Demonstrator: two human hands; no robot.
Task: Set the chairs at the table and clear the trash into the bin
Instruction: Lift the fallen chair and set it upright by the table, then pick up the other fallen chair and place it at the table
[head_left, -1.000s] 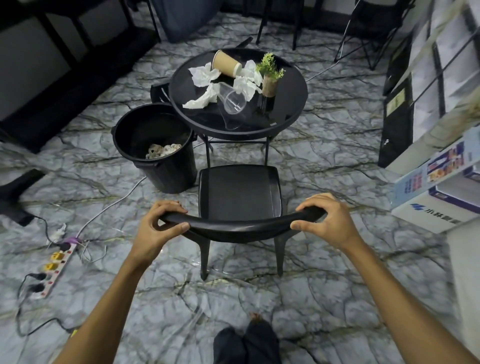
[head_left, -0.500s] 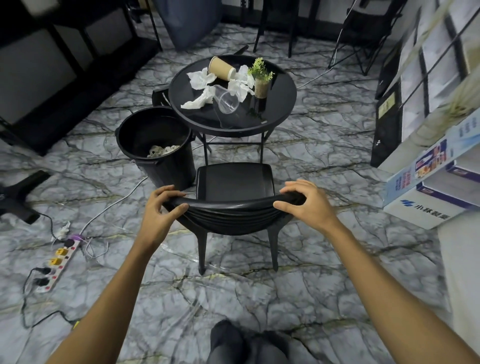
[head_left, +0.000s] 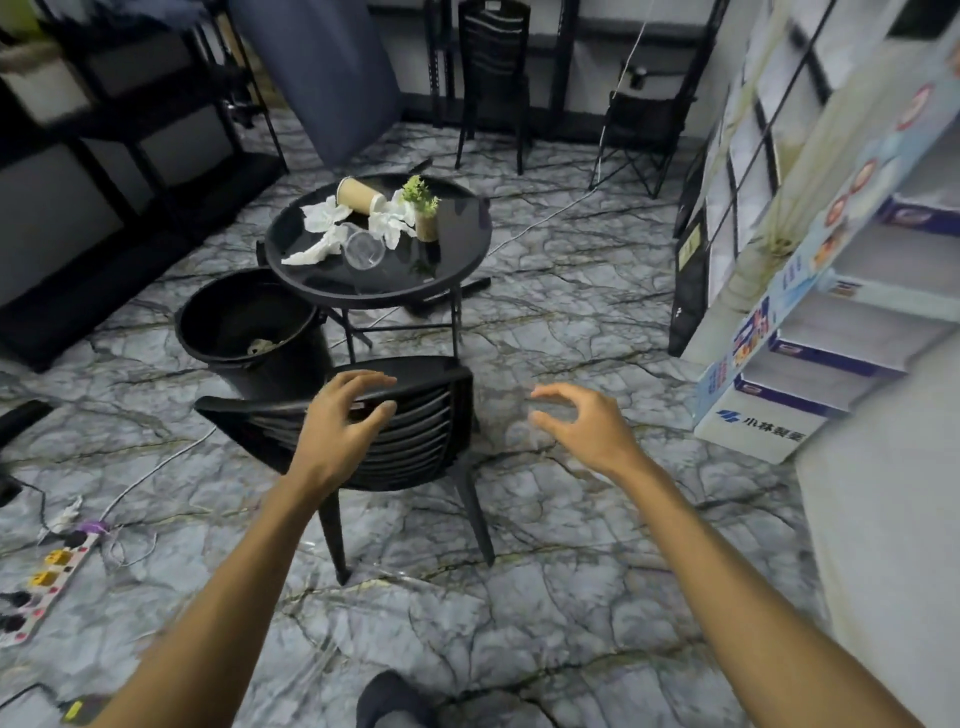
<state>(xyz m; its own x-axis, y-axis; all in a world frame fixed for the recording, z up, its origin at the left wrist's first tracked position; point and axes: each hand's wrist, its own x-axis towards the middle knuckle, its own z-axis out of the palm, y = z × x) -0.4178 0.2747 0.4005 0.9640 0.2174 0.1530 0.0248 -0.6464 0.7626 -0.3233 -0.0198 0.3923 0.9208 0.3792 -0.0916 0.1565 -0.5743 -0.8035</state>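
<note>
Both hands are seen open, with fingers spread and curled, and nothing is gripped by either. The left hand (head_left: 340, 423) is held over the slatted back of the black chair (head_left: 415, 441); whether the top rail is touched cannot be told. The right hand (head_left: 582, 423) is held clear of the chair, to the right of its backrest, over the marbled floor (head_left: 545, 597).

The chair is stood just beyond the left hand, its seat facing the round black table (head_left: 457, 249), which lies further ahead of both hands. On the table, crumpled white tissues (head_left: 324, 215), a tipped paper cup (head_left: 358, 196), a clear plastic cup (head_left: 365, 250) on its side and a small potted plant (head_left: 425, 215) are seen. A black bin (head_left: 228, 317) is placed ahead and to the left of the left hand, beside the table, with some pale scrap inside. Another chair (head_left: 493, 78) is stood far beyond the table. A power strip (head_left: 47, 577) lies on the floor well left of the left forearm.
</note>
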